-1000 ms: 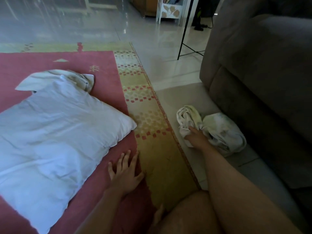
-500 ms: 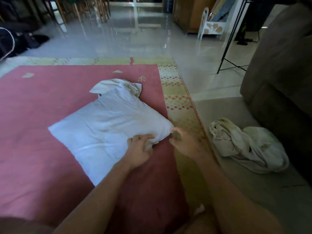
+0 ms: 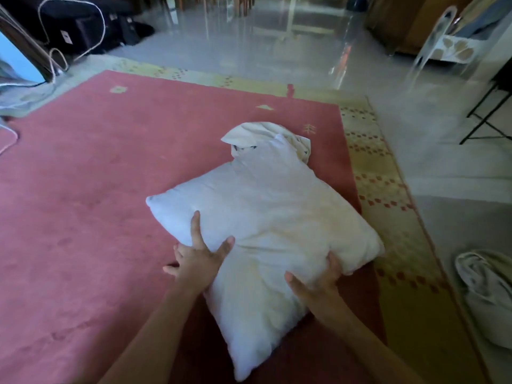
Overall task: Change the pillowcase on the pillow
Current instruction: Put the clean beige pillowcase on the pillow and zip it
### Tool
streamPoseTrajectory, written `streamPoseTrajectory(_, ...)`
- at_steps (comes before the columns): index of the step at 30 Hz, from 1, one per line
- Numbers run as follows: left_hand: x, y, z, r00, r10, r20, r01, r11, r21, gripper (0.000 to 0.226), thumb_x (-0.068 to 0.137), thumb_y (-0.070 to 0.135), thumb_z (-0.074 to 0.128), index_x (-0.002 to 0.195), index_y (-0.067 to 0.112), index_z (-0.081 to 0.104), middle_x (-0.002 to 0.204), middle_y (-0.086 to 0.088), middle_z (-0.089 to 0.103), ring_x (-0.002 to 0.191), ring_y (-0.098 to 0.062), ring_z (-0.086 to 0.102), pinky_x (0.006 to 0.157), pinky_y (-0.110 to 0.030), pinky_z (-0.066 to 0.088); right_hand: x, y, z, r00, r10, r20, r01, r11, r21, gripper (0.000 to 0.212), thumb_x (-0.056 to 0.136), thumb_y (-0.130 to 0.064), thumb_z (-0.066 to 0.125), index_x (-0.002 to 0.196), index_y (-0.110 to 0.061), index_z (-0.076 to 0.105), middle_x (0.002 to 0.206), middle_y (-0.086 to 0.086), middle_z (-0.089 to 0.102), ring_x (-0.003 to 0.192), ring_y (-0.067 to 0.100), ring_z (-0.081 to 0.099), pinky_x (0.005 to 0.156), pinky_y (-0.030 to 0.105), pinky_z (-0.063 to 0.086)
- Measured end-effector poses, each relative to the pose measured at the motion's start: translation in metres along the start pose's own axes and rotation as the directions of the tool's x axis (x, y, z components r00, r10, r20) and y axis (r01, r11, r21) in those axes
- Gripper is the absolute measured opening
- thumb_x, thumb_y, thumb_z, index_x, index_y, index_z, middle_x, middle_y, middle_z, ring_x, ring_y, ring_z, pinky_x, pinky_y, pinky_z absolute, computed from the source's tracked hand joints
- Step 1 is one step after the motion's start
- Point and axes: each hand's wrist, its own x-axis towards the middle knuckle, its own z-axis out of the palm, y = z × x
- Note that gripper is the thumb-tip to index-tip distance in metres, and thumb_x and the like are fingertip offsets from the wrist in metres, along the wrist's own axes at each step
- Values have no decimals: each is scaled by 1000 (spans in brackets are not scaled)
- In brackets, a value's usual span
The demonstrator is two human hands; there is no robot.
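White pillow on the red rug, lying between both hands. On its left edge the left hand, spread and pressing. On its right edge the right hand, curled around it.

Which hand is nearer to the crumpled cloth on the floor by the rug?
Right. The right hand grips the pillow edge nearest the crumpled cloth; the left hand rests on the pillow's opposite side.
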Motion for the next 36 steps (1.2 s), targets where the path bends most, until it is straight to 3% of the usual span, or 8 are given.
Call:
streamPoseTrajectory(5, -28, 13, 9, 995, 74, 67, -67, 993, -99, 98, 84, 73, 50, 154, 45, -12, 124, -33, 46, 120, -46, 45, 108, -50, 31, 28, -17, -10, 973, 98, -210, -90, 995, 47, 122, 40, -82, 77, 139, -36, 23, 136, 9, 47, 117, 28, 54, 98, 41, 47)
streamPoseTrajectory(14, -113, 11, 19, 820, 319, 475, -231, 944, -235, 104, 97, 40, 57, 145, 31, -34, 110, -18, 67, 93, -30, 70, 93, -40, 54, 6, -20, -101, 983, -5, -182, 1, 1000, -21, 83, 82, -27, 81, 151, -29, 35, 147, -3, 46, 127, 19, 48, 98, 26, 39)
streamPoseTrajectory(17, -150, 24, 2, 712, 435, 551, -359, 900, -246, 77, 92, 14, 60, 151, 15, 11, 98, -2, 64, 79, -15, 66, 73, -24, 54, -9, -13, -150, 990, 54, -134, -41, 995, 96, 73, 84, -1, 74, 147, -23, 43, 135, 2, 54, 98, 12, 58, 73, 16, 51)
streamPoseTrajectory(19, -153, 42, -21, 708, 477, 520, -389, 879, -277, 42, 89, 6, 57, 130, 13, 52, 92, -4, 69, 72, -12, 65, 69, -23, 53, -8, -5, -173, 984, 119, -133, -106, 989, 100, 75, 79, 9, 74, 144, -18, 48, 137, 6, 53, 103, 21, 59, 82, 28, 55)
streamPoseTrajectory(23, -114, 57, -53, 872, 470, 136, -486, 864, 130, 52, 89, 45, 57, 137, 35, 39, 108, 6, 70, 103, -19, 65, 116, -54, 25, 17, 38, -180, 989, 118, -95, -103, 984, 147, 84, 55, -48, 93, 130, -36, 59, 142, 4, 52, 127, 33, 52, 103, 46, 49)
streamPoseTrajectory(25, -92, 45, -50, 924, 322, 206, -368, 894, 255, 71, 85, 72, 48, 146, 53, 17, 142, -7, 49, 133, -29, 47, 115, -67, 7, 15, 36, -166, 990, 119, -73, -109, 986, 129, 100, 51, -65, 88, 140, -49, 46, 149, 2, 47, 134, 37, 46, 109, 52, 42)
streamPoseTrajectory(28, -83, 21, -34, 927, 157, 340, -218, 965, 147, 81, 72, 91, 39, 140, 72, 0, 140, -22, 41, 134, -42, 38, 114, -57, 28, -11, 0, -145, 980, 139, -141, -154, 982, -105, 106, 71, -66, 76, 155, -44, 15, 161, 6, 27, 141, 42, 35, 113, 53, 34)
streamPoseTrajectory(36, -111, -7, -54, 861, 136, 489, -255, 949, 186, 90, 82, 75, 57, 149, 54, 0, 153, -12, 39, 138, -41, 36, 114, -47, 28, -16, -3, -158, 995, 94, -38, -100, 962, -252, 129, 48, -77, 80, 153, -23, 27, 156, 8, 35, 138, 31, 40, 109, 38, 36)
